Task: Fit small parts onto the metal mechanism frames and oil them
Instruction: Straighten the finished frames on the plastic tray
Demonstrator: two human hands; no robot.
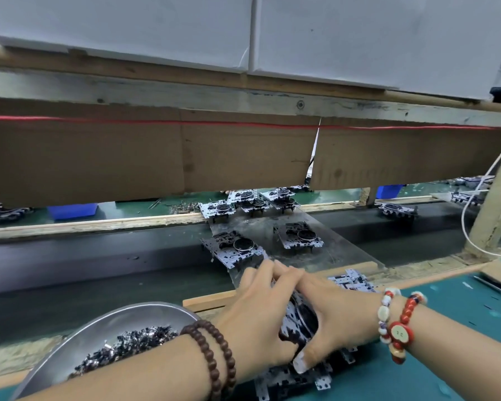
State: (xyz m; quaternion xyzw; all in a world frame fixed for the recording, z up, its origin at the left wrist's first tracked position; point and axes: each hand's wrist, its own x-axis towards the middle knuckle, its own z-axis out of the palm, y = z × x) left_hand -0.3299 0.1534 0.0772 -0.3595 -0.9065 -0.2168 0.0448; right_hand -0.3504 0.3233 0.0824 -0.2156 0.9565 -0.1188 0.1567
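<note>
Where the green desk (pixel 460 319) meets its wooden edge, both hands close on one metal frame (pixel 297 322). Left hand (pixel 255 308) lies over its left side, fingers stretched forward. Right hand (pixel 330 311) grips the right side, thumb curled under the near edge; fingertips of both hands meet at the far end. More frames sit below it, apparently stacked. Steel bowl (pixel 78 340) of small parts (pixel 122 347) just left. Two frames rest on the clear sheet (pixel 342 250) beyond.
</note>
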